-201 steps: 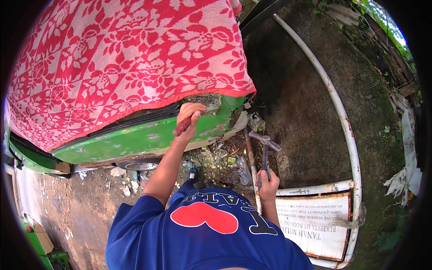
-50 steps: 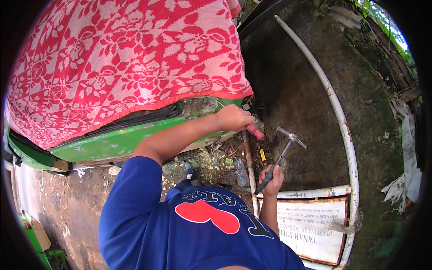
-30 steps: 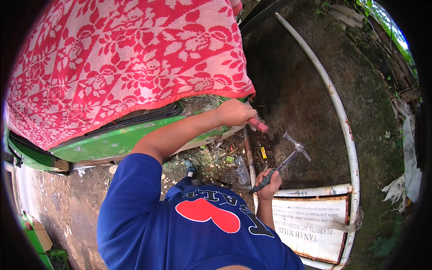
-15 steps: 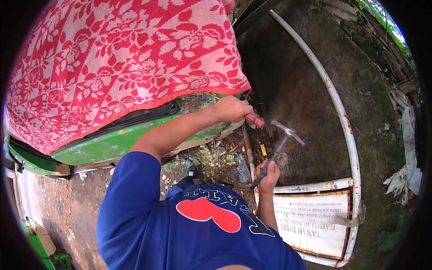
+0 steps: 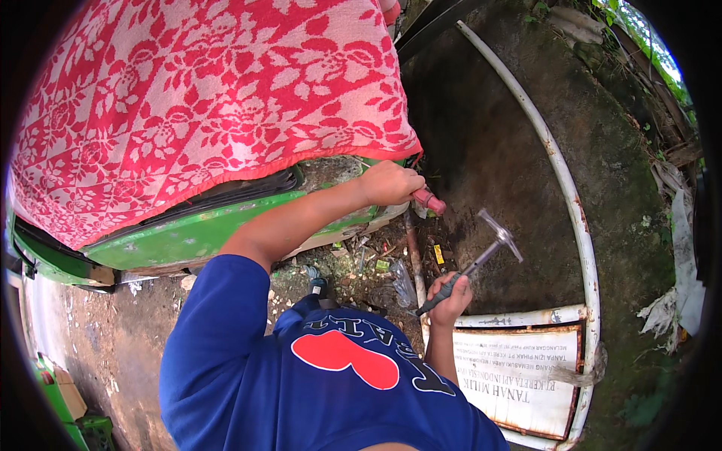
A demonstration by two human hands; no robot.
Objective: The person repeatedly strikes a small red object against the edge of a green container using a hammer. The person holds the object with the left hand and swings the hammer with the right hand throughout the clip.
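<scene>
My left hand [image 5: 387, 184] is closed on a red-handled tool [image 5: 430, 201], held against the corner of a green vehicle body [image 5: 188, 240]. My right hand [image 5: 450, 289] grips the dark handle of a metal hammer [image 5: 489, 252]. The hammer's head is raised to the right of the red handle, a short gap away from it. My blue shirt with a red shape fills the lower middle of the view.
A red-and-white floral cloth [image 5: 203, 105] covers the vehicle. A white curved pipe frame [image 5: 560, 188] runs along mossy ground on the right, joined to a rusty signboard [image 5: 519, 368]. Litter and a brown rod [image 5: 412, 255] lie below the vehicle corner. Green crates [image 5: 83, 432] sit at lower left.
My left hand moved right along the vehicle edge to its corner with the red-handled tool. The hammer swung up beside it and has shifted only slightly in the last half second.
</scene>
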